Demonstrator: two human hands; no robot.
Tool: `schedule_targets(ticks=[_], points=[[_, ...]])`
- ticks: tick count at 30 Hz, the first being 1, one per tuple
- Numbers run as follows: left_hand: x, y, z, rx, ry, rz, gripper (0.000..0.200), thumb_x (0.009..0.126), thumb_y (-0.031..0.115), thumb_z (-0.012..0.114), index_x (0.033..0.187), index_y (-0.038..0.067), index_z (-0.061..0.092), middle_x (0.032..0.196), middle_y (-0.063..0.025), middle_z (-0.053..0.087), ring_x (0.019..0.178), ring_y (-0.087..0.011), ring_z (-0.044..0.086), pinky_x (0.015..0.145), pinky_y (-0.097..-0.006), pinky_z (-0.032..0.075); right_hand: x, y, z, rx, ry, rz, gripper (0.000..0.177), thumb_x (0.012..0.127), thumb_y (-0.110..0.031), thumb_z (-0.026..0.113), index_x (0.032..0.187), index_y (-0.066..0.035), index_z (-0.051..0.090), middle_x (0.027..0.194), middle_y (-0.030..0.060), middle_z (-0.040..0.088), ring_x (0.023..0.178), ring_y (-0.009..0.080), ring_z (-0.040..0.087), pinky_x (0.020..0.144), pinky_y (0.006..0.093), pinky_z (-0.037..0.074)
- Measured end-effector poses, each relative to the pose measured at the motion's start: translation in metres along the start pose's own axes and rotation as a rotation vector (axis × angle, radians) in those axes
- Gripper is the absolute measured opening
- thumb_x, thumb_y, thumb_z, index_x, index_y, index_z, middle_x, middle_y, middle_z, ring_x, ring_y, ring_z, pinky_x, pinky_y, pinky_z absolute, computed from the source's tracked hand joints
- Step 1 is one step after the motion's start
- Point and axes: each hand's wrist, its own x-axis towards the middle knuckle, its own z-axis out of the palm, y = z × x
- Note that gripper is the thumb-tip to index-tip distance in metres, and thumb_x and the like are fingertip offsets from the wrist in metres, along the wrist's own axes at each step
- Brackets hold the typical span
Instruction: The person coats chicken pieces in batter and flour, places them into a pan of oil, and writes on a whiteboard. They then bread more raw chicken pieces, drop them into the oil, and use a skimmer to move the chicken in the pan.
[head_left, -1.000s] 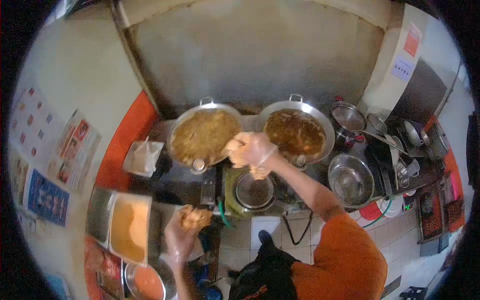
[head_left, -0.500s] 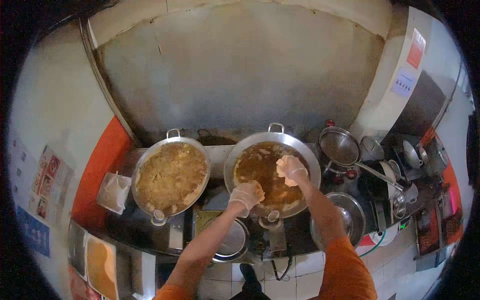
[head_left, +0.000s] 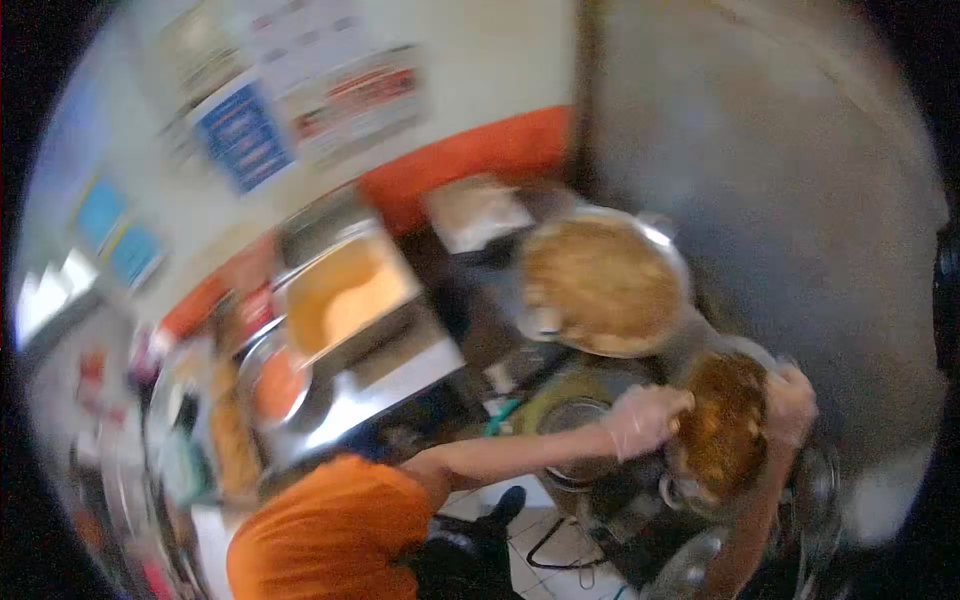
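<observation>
My left hand [head_left: 648, 420], in a clear plastic glove, is at the near-left rim of a wide wok [head_left: 680, 492]. Its fingers are drawn together; whether anything is between them is too blurred to tell. Across the wok, at its right rim, is my right hand [head_left: 792, 403], also gloved, with the fingers curled in. What it may hold is hidden. Brown frying oil [head_left: 722, 425] with pale floating bits fills the wok between both hands.
A second wok [head_left: 605, 285] of bubbling, lighter oil stands beyond my left hand. Further left is a metal pan of orange batter [head_left: 355, 300] and a bowl with orange contents [head_left: 280, 385]. A plastic-lined tray [head_left: 478, 213] sits by the wall.
The view has swung left, bringing the batter pan and left counter into sight. Pale coated pieces showed in both hands before; now I cannot make them out. Both hands remain over the wok.
</observation>
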Motion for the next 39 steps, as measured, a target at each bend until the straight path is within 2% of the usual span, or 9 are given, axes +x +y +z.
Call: schedule_targets(ticks=[1,3,7,9,12,16,23,29,39], points=[[-0.025,0.015,-0.048,-0.025,-0.06,-0.076,0.039,0.084,0.015,0.065,0.121,0.005,0.058,0.117,-0.02,0.065,0.106,-0.037,0.063,0.088,-0.0468,0.052,0.008,0.025,0.02,-0.018,0.196,-0.374,0.039,0.088,-0.031,0.063,0.112,0.0,0.066,0.11,0.0168,0.069,0.102,0.0332,0.065,0.091,0.0381,0.048],[-0.09,0.037,-0.135,-0.003,-0.173,-0.321,0.042,0.085,0.015,0.066,0.124,0.005,0.055,0.118,-0.0194,0.064,0.107,-0.0377,0.063,0.09,-0.0463,0.052,-0.05,-0.04,0.022,0.25,0.014,-0.381,0.038,0.092,-0.028,0.059,0.108,0.005,0.066,0.11,0.0215,0.066,0.105,0.0283,0.063,0.094,0.0392,0.048],[-0.258,0.051,-0.271,0.108,0.185,-0.529,0.04,0.085,0.017,0.069,0.121,0.003,0.058,0.121,-0.0173,0.064,0.109,-0.0372,0.062,0.092,-0.0445,0.053,-0.156,-0.113,0.092,0.73,-0.363,-0.824,0.023,0.08,-0.006,0.071,0.1,0.005,0.067,0.102,0.0125,0.066,0.098,0.0234,0.062,0.091,0.0372,0.05],[-0.349,0.062,-0.337,0.336,0.425,-0.694,0.041,0.083,0.014,0.067,0.122,0.003,0.06,0.115,-0.0182,0.066,0.107,-0.0354,0.064,0.093,-0.0431,0.051,-0.246,-0.184,0.133,0.475,-0.278,-1.206,0.026,0.069,-0.006,0.076,0.093,0.003,0.07,0.088,0.0119,0.067,0.08,0.0193,0.063,0.073,0.0289,0.052],[-0.494,0.067,-0.411,0.427,0.771,-1.225,0.042,0.082,0.015,0.07,0.121,0.005,0.061,0.117,-0.0175,0.066,0.109,-0.0339,0.064,0.093,-0.0426,0.051,-0.377,-0.274,0.209,0.4,-0.795,-1.247,0.028,0.071,-0.012,0.077,0.094,0.002,0.071,0.088,0.0124,0.068,0.077,0.0212,0.065,0.072,0.0325,0.053],[-0.706,0.046,-0.452,0.744,1.02,-1.369,0.047,0.082,0.012,0.06,0.129,0.007,0.055,0.113,-0.0215,0.066,0.104,-0.0416,0.062,0.091,-0.0455,0.05,-0.533,-0.355,0.343,0.299,-1.212,-1.599,0.031,0.078,-0.017,0.072,0.104,0.0,0.069,0.093,0.0175,0.07,0.081,0.0283,0.068,0.075,0.0367,0.054],[-0.778,0.047,-0.486,0.606,0.739,-1.597,0.029,0.08,0.012,0.057,0.108,0.007,0.057,0.093,-0.0192,0.067,0.094,-0.0409,0.064,0.082,-0.0494,0.05,-0.721,-0.372,0.588,-0.178,-1.202,-1.851,0.027,0.086,-0.013,0.057,0.107,0.002,0.065,0.103,0.0261,0.068,0.099,0.0396,0.065,0.086,0.0471,0.052],[-0.784,0.012,-0.518,0.383,0.33,-1.765,0.057,0.078,0.029,0.07,0.129,0.009,0.055,0.097,-0.0198,0.069,0.096,-0.0375,0.067,0.083,-0.0466,0.053,-0.752,-0.382,0.618,-0.495,-1.079,-1.94,0.034,0.086,-0.023,0.061,0.108,0.003,0.064,0.106,0.0271,0.066,0.102,0.0416,0.063,0.088,0.0472,0.051],[-0.797,-0.029,-0.525,0.25,0.314,-1.758,0.036,0.079,0.033,0.063,0.094,0.002,0.075,0.103,-0.0198,0.072,0.097,-0.0336,0.071,0.081,-0.0434,0.057,-0.771,-0.379,0.627,-0.373,-1.067,-1.827,0.032,0.082,-0.021,0.064,0.102,0.004,0.065,0.104,0.0286,0.066,0.103,0.0421,0.063,0.089,0.0468,0.051]])
